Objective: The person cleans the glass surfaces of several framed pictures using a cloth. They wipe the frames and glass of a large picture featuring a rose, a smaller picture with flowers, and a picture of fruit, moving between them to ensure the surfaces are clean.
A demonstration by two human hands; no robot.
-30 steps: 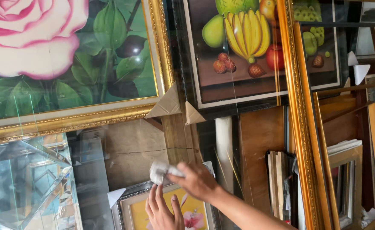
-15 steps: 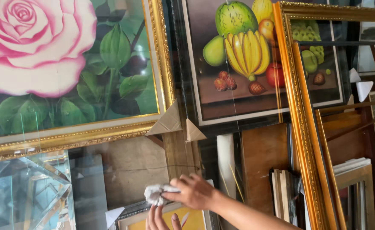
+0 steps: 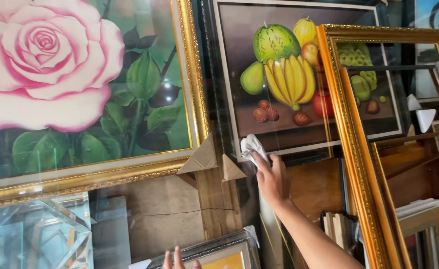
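My right hand [image 3: 273, 180] is raised in the middle of the view and shut on a crumpled white cloth [image 3: 251, 145]. It presses the cloth against a clear glass pane [image 3: 299, 139] that shows faint reflections, in front of the lower left corner of a fruit painting [image 3: 289, 84]. Only the fingertips of my left hand [image 3: 178, 259] show at the bottom edge. They lie flat and extended, just above a small gold-framed picture [image 3: 219, 251], and hold nothing.
A big rose painting in a gold frame [image 3: 55, 84] fills the upper left, with cardboard corner guards [image 3: 199, 159] at its lower right. An empty gold frame [image 3: 351, 149] leans at the right before stacked wooden frames [image 3: 418, 219]. Glass sheets [image 3: 30, 234] stand at bottom left.
My right hand has swept the cloth up and to the right, from beside my left hand to the fruit painting's lower corner. My left hand has sunk toward the bottom edge.
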